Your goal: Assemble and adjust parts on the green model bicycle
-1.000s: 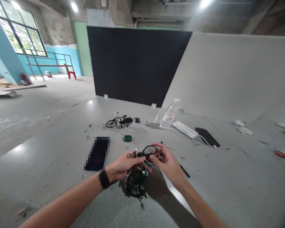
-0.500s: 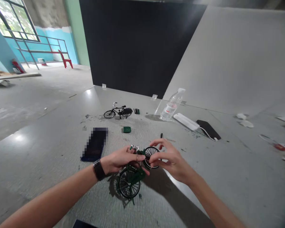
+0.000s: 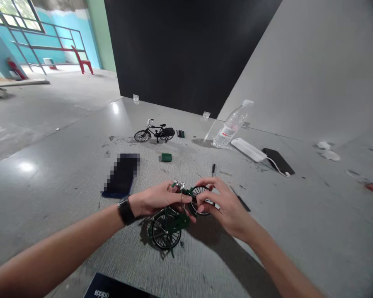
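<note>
A green model bicycle (image 3: 166,232) is tilted just above the floor, its spoked rear wheel toward me. My left hand (image 3: 161,198) grips its frame near the silver handlebar, with thumb on top and fingers beneath. At the front wheel (image 3: 195,193), my right hand (image 3: 224,205) has thumb and index finger pinched close together against the rim and spokes. Whether a small part sits between those fingertips is hidden. Ahead of the hands lies a small green block-shaped piece (image 3: 166,157). A black model bicycle (image 3: 155,133) stands farther back.
To the left lies a phone (image 3: 121,176) with a pixelated screen. A clear water bottle (image 3: 231,126), a white power bank (image 3: 248,150) and a dark phone-like slab (image 3: 278,161) are at the right. Thin dark tools (image 3: 240,200) lie beyond my right hand. A dark box (image 3: 112,287) shows at the bottom.
The view has tipped downward, so the background sits higher and more of the dark box shows. My right fingers have drawn in closer at the front wheel; my left hand keeps its grip.
</note>
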The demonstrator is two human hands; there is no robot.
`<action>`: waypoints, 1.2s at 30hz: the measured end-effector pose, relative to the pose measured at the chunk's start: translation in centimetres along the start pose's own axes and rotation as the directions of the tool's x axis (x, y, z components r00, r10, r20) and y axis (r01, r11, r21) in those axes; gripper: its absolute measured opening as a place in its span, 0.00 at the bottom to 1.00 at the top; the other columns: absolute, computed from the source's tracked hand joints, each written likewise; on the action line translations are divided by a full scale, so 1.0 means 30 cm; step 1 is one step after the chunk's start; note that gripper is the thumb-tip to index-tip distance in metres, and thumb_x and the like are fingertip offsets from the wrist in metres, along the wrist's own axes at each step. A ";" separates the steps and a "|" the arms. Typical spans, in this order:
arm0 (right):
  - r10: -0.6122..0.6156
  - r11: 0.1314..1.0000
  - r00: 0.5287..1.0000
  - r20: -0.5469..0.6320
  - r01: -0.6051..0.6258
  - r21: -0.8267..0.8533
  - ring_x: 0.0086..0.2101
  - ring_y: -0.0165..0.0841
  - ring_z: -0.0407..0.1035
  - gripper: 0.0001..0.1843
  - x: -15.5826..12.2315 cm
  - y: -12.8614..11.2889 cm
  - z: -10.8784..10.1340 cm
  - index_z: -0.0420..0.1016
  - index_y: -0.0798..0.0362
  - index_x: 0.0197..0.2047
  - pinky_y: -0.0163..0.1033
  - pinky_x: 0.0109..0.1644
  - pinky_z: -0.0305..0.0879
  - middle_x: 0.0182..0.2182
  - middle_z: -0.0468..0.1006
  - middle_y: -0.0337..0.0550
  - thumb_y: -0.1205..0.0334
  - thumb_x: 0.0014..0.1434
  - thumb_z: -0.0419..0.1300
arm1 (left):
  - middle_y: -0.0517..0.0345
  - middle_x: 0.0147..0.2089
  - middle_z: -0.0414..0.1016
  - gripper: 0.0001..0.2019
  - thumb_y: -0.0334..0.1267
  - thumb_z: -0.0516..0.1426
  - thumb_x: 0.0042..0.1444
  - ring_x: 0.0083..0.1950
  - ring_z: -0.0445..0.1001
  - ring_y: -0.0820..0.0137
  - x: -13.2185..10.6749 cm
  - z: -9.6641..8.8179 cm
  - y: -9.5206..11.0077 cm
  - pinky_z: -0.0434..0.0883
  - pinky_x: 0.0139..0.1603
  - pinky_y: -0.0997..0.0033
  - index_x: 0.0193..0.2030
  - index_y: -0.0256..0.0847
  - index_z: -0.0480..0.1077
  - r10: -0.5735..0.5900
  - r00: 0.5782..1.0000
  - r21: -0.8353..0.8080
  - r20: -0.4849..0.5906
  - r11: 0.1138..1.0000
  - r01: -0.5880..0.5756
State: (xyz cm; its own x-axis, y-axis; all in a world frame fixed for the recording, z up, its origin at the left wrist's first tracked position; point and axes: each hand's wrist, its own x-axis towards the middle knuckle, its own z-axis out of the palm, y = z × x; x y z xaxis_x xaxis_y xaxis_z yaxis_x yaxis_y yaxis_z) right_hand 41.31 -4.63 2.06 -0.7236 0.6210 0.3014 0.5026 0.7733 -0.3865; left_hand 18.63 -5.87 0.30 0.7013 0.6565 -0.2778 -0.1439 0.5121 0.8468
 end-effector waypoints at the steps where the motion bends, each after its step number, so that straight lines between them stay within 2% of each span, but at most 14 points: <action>1: -0.011 1.000 1.000 0.009 0.011 -0.016 0.49 0.38 0.65 0.10 -0.001 0.001 -0.003 0.74 0.48 0.34 0.46 0.52 0.65 0.50 0.70 0.45 0.63 0.67 0.55 | 0.46 0.34 0.82 0.15 0.46 0.62 0.57 0.32 0.79 0.68 -0.002 0.000 0.003 0.71 0.33 0.72 0.34 0.32 0.78 0.004 1.000 0.021 0.001 1.000 -0.004; 7: -0.069 0.988 0.994 0.090 0.080 -0.130 0.51 0.41 0.64 0.08 -0.001 -0.012 -0.030 0.76 0.45 0.35 0.48 0.50 0.65 0.53 0.70 0.44 0.63 0.65 0.58 | 0.44 0.34 0.82 0.18 0.49 0.63 0.56 0.28 0.76 0.71 -0.009 0.002 0.019 0.69 0.29 0.73 0.35 0.31 0.79 -0.017 0.998 0.139 -0.058 0.990 0.024; 11: -0.080 0.985 0.990 0.117 0.096 -0.141 0.52 0.42 0.63 0.09 -0.002 -0.028 -0.034 0.76 0.45 0.36 0.49 0.50 0.65 0.53 0.70 0.44 0.65 0.66 0.56 | 0.45 0.34 0.82 0.17 0.48 0.64 0.53 0.28 0.75 0.72 -0.009 0.002 0.019 0.69 0.30 0.73 0.34 0.32 0.79 -0.007 0.999 0.189 -0.054 0.982 0.017; 17: -0.119 0.989 0.990 0.072 0.125 -0.075 0.47 0.38 0.65 0.11 -0.005 -0.020 -0.023 0.77 0.45 0.34 0.46 0.49 0.66 0.51 0.71 0.44 0.65 0.66 0.56 | 0.46 0.32 0.82 0.16 0.47 0.63 0.55 0.31 0.78 0.68 -0.009 -0.015 -0.001 0.70 0.30 0.73 0.33 0.33 0.79 -0.039 0.998 0.147 -0.043 0.988 0.045; 22: -0.074 0.997 0.997 0.008 0.074 -0.016 0.47 0.37 0.66 0.11 -0.003 -0.025 0.004 0.75 0.47 0.34 0.45 0.50 0.65 0.50 0.71 0.44 0.64 0.67 0.54 | 0.47 0.34 0.82 0.13 0.44 0.62 0.56 0.33 0.80 0.68 -0.009 -0.011 0.002 0.72 0.35 0.72 0.34 0.33 0.78 -0.034 0.999 0.094 0.008 0.995 0.033; 25: -0.051 0.999 0.999 0.013 0.051 0.000 0.47 0.36 0.67 0.10 -0.002 -0.033 0.015 0.74 0.47 0.35 0.44 0.50 0.66 0.49 0.72 0.44 0.64 0.67 0.54 | 0.47 0.33 0.82 0.11 0.41 0.62 0.56 0.33 0.80 0.68 -0.008 -0.012 0.001 0.72 0.34 0.73 0.34 0.33 0.78 -0.038 0.999 0.072 0.002 0.997 0.038; 31: -0.030 0.999 1.000 -0.001 0.030 -0.038 0.46 0.37 0.69 0.10 -0.002 -0.039 0.018 0.74 0.47 0.35 0.45 0.50 0.66 0.49 0.73 0.45 0.64 0.67 0.53 | 0.45 0.35 0.82 0.13 0.44 0.63 0.56 0.30 0.79 0.69 -0.006 -0.027 -0.006 0.71 0.29 0.74 0.36 0.33 0.78 -0.059 0.998 0.074 0.013 0.996 0.058; 36: -0.034 0.999 0.999 0.004 0.034 -0.039 0.45 0.37 0.69 0.10 -0.001 -0.039 0.018 0.75 0.47 0.36 0.46 0.49 0.66 0.49 0.73 0.45 0.62 0.67 0.54 | 0.47 0.32 0.82 0.12 0.43 0.63 0.56 0.32 0.80 0.68 -0.002 -0.019 -0.003 0.71 0.30 0.74 0.30 0.34 0.77 -0.047 0.999 0.084 -0.016 0.995 0.049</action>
State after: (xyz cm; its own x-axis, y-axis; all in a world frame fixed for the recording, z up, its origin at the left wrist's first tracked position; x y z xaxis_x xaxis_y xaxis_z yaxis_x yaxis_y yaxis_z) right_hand 40.48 -5.63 2.03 -0.7423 0.5936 0.3109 0.4955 0.7986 -0.3417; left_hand 18.21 -5.65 -0.02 0.6963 0.6401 -0.3247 -0.0508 0.4952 0.8673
